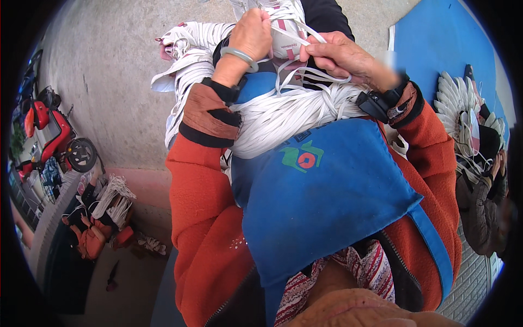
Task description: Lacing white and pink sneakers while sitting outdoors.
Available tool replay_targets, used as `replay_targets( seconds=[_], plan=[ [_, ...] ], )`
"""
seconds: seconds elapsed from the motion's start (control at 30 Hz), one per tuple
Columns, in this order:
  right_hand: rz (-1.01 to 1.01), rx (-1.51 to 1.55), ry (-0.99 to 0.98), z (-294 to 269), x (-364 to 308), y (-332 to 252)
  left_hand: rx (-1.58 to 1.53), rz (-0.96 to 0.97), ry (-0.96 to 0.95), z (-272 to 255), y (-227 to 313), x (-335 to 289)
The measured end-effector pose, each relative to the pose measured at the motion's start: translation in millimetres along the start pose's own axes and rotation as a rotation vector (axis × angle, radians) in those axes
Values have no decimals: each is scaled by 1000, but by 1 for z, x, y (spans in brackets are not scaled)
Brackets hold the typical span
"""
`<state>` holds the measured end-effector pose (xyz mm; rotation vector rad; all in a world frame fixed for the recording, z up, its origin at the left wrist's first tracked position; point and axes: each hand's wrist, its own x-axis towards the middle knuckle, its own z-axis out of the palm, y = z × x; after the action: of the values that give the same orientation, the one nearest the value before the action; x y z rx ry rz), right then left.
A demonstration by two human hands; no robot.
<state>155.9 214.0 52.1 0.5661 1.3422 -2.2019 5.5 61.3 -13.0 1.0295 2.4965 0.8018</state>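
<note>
Blue apron (327, 201) fills the lower centre of the frame, worn over an orange fleece jacket (201, 229); a green and red emblem sits near its upper edge.

Just above the apron, across the lap, lies a thick bundle of white flat straps (283, 114), running from centre left to centre right.

Left hand (251, 34), top centre: fingers closed around a white and pink woven piece (286, 32) wrapped in the same white straps. A pale green bangle (239, 55) sits on that wrist, with a brown and black cuff below it.

Right hand (338, 54), just right of the left: thumb and fingers pinched shut on a single white strap (318, 76) that loops down toward the bundle. A black wrist device (381, 103) is strapped on that forearm.

More strap-wrapped pieces (182, 43) lie at upper left of the hands, touching the bundle's left end.

Grey concrete floor (109, 71) spreads across the upper left. A blue mat (441, 43) covers the upper right.

Right edge of frame: another person (482, 191), seated, in dark clothes, beside a fan of white finished pieces (455, 101); what their hands are on is too small to tell, possibly more straps.

Left edge: a red scooter (52, 131). Below it, lower left, a loose heap of white straps (111, 199) and an orange bag (90, 240).
</note>
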Motion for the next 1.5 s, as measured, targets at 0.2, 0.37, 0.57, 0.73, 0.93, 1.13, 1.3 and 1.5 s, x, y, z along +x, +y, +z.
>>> replay_targets(
  seconds=[0.2,0.37,0.57,0.73,0.93,1.13,1.3,1.5],
  plan=[
    [-12,-59,-94,-4,-3,-2,-285,-288,-98,-2,5,-6],
    [-801,-1212,109,5,17,14,-524,-232,-96,-17,19,-21],
    [-432,-1385,-19,46,12,8,-474,-180,-510,-25,32,-24],
    [-470,-933,25,-1,17,14,-1100,-430,-456,-36,40,-43],
    [-134,207,77,13,41,25,-1235,-397,-747,-35,75,-55],
    [-130,127,-73,-38,15,5,-1372,-331,-504,-74,11,-53],
    [-57,-303,8,-29,23,18,-1395,-355,-685,-68,25,-68],
    [-26,272,-134,5,35,9,-1259,-364,-825,-49,68,-69]
  ],
)
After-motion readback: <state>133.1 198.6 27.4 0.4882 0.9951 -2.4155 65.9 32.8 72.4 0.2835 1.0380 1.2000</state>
